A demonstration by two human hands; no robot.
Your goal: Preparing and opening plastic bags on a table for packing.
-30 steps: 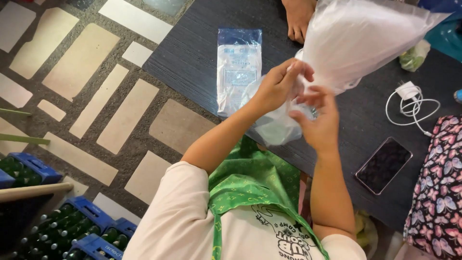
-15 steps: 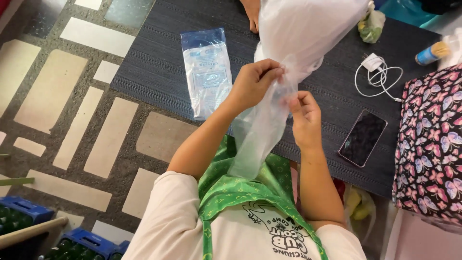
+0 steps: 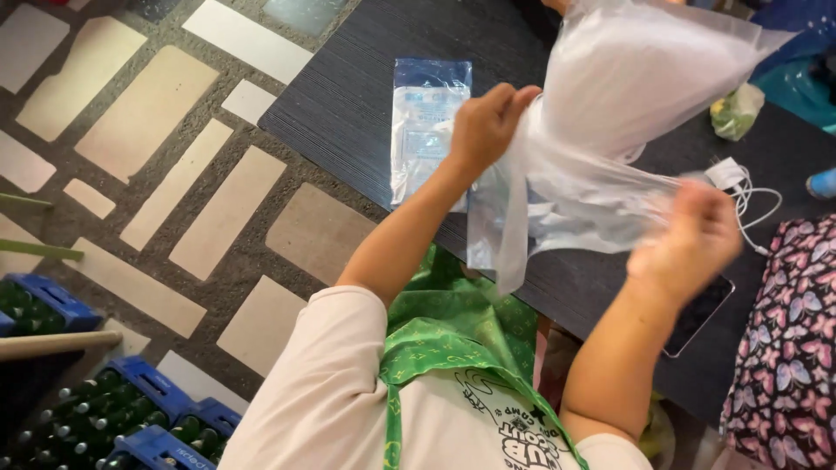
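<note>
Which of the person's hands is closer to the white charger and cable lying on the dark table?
The right hand: it sits just below the white charger, holding the plastic bag. The left hand grips the bag far to the charger's left.

Dark table (image 3: 366, 96): flat packet (image 3: 427, 130), charger (image 3: 727, 174), prob. phone (image 3: 701, 313).

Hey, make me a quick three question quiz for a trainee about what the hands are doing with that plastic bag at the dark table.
1. True or false: both hands grip the clear plastic bag.
2. Which lies flat on the dark table beside the left hand? A) a sealed clear packet with a blue top B) a book C) a plate
3. What lies partly hidden under the right hand?

Key
1. True; the bag is stretched between them.
2. A, the packet.
3. A dark phone, near a white charger and its cable.
</note>
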